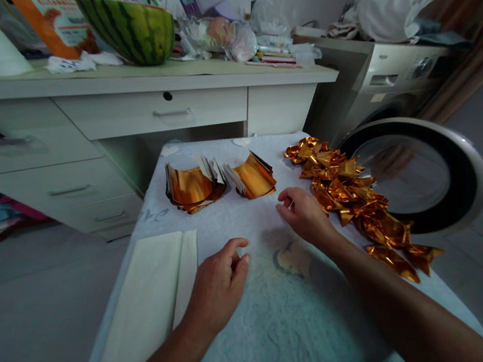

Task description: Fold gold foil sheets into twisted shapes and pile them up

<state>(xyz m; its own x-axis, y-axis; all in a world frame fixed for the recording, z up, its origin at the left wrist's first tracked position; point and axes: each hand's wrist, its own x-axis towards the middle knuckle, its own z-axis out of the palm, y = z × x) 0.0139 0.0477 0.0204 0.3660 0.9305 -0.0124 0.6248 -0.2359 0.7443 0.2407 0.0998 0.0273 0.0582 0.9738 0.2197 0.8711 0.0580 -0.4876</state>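
Note:
My left hand point(219, 280) is over the cloth-covered table, beside folded white paper sheets point(145, 296); its thumb and forefinger are apart and nothing shows between them. My right hand point(304, 211) has its fingers curled with a small gap at the thumb, and no object is visible in it. It is nearest to a row of folded shiny gold paper pieces point(342, 191) along the table's right side. Two curved stacks of gold paper, one at the left point(191, 187) and one nearer the middle point(255, 176), lie beyond my hands.
Behind the table point(289, 330) stands a white drawer cabinet point(160, 111) bearing a cut watermelon point(130, 32), bags and booklets. An open washing machine door point(469, 173) reaches close to the table's right edge.

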